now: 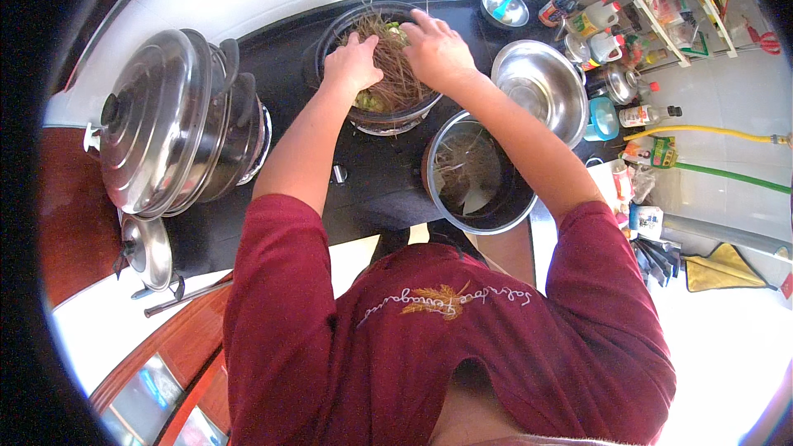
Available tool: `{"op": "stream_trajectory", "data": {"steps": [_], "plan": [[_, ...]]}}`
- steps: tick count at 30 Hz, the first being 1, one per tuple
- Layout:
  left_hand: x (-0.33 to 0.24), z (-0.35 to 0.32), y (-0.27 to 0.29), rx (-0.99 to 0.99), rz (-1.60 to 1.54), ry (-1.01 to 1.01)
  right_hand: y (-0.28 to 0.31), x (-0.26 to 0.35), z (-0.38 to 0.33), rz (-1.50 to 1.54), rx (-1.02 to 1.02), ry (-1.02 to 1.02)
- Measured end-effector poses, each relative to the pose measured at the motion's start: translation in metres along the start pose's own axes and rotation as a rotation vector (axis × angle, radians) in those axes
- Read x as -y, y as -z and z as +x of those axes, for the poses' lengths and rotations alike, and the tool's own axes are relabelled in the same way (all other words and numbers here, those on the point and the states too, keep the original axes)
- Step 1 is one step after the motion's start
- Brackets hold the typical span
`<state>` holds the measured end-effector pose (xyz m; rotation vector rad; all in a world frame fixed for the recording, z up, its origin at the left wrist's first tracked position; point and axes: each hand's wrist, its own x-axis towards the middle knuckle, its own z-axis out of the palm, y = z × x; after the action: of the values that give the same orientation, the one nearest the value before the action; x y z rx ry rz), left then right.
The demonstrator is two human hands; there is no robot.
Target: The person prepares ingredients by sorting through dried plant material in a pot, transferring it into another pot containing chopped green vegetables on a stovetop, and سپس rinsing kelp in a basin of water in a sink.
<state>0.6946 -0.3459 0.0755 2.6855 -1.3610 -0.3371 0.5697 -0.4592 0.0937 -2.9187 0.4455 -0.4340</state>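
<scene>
Thin brown noodle strands (395,74) lie heaped in a dark round pan (322,40) on the stove. Pale green leafy vegetables (369,102) show beneath and around them. On the left side of the heap, my left hand (353,64) rests with thumb and fingers apart. My right hand (438,48) is over the right side, fingers stretched across the strands and the pan's far rim. Neither hand visibly grips anything, though some fingertips are hidden. Nearer to me, below my right forearm, a deep pot (479,213) holds liquid and a few leftover strands.
A large lidded steamer (157,116) stands at left, with a small lid (149,252) beside it. At right are a wide steel basin (541,74), a small bowl (514,12) with a turquoise spoon (508,0), and several bottles (595,21) along the wall.
</scene>
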Motion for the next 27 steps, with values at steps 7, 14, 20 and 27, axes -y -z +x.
{"op": "stream_trajectory", "data": {"steps": [7,14,20,27], "plan": [[0.021,0.024,-0.019,0.034,-0.071,-0.118,-0.029,-0.013,-0.012,-0.138,0.073,0.023],[0.021,0.019,-0.021,-0.059,-0.048,-0.167,-0.050,-0.024,0.004,-0.064,0.268,0.054],[0.014,0.006,-0.002,0.063,-0.005,-0.095,-0.042,-0.017,0.019,-0.091,0.483,-0.031],[0.035,0.011,0.015,0.027,-0.234,-0.172,-0.030,-0.023,0.032,0.047,0.514,-0.067]]}}
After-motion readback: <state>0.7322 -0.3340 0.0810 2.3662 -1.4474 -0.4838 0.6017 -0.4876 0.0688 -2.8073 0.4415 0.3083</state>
